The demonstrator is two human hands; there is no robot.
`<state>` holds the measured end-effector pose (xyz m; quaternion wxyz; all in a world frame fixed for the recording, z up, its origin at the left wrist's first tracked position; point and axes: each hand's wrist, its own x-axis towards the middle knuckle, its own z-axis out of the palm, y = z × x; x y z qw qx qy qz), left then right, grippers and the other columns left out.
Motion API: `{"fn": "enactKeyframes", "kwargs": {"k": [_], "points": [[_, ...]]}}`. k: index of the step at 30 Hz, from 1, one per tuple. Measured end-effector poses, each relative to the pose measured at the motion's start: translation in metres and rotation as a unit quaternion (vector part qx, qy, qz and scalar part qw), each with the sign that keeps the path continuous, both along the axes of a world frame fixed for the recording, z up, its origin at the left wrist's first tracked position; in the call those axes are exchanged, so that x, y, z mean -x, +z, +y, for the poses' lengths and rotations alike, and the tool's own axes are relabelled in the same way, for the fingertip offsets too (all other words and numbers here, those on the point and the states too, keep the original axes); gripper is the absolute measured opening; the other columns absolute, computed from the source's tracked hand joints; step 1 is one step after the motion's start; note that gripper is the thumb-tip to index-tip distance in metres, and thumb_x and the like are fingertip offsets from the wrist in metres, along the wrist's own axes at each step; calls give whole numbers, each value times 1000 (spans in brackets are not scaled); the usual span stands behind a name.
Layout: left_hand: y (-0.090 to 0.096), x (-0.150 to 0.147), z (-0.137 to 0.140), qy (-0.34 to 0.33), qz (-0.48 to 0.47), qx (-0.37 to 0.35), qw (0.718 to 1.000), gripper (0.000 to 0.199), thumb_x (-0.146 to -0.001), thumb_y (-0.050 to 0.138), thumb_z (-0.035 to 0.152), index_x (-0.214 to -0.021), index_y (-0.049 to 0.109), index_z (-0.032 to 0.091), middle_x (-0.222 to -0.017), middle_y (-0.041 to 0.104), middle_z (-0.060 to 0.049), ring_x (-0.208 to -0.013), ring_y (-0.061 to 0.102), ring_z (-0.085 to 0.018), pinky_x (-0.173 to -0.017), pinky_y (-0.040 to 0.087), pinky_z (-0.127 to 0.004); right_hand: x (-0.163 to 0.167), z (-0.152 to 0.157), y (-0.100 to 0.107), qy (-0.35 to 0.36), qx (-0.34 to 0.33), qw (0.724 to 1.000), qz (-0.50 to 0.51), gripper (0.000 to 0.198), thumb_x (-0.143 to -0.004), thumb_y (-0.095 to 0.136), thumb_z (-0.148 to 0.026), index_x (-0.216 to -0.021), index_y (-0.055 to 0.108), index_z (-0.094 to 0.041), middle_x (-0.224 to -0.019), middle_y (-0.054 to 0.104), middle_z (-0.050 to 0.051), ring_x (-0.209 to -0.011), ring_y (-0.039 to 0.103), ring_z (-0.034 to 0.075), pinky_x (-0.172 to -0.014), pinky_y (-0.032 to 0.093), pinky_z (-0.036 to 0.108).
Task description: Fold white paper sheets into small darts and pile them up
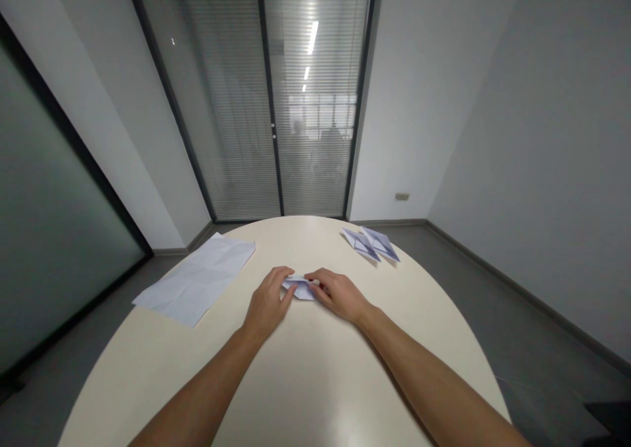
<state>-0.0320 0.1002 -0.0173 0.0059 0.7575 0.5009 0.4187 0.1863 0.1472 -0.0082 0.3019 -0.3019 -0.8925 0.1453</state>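
Observation:
A small folded piece of paper lies on the table between my hands, its upper edge raised or folded over. My left hand grips its left end, thumb on the near side and fingers at the far side. At the other end, my right hand pinches the paper between thumb and fingers. Both palms partly cover the ends of the paper, so its full outline is hidden.
Creased white sheets lie at the left of the round cream table. Two folded paper pieces sit near its far right edge. Behind the table stands a glass partition with blinds.

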Motion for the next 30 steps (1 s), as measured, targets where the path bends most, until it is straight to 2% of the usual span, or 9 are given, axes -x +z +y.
{"fn": "enactKeyframes", "kwargs": {"k": [7,11,17,25,30], "points": [[-4,0,1,-32,-11,25,999,30,-96,50,25,-126,52,23,-125,63,-7,-118,61,-20,-102,51,-36,2,-1,1,12,15,997,69,32,-98,49,-17,-127,59,-25,-125,63,9,-112,61,19,-96,49,33],[-6,0,2,-47,-9,39,998,33,-96,49,22,-129,51,24,-128,63,-7,-119,61,-20,-103,51,-37,2,2,-3,11,18,997,79,35,-95,50,-12,-127,59,-24,-126,62,9,-113,60,19,-97,49,34],[-8,1,5,-86,9,20,996,38,-94,46,12,-129,57,24,-132,61,-7,-125,57,-19,-110,47,-40,1,8,-10,10,15,995,98,35,-91,51,-9,-121,62,-23,-121,65,8,-109,62,19,-94,50,34],[-11,0,1,-105,38,53,992,41,-93,47,10,-130,61,24,-130,67,-4,-120,63,-17,-108,50,-35,-3,10,-11,-4,23,997,72,37,-82,49,-1,-107,69,-21,-106,69,5,-100,64,18,-93,49,32],[-11,0,-3,-113,74,69,988,34,-90,55,15,-120,69,24,-130,68,-3,-120,64,-19,-108,50,-36,-4,7,-6,-19,22,999,27,24,-88,52,-11,-100,71,-21,-102,70,5,-95,65,18,-88,48,30]]}}
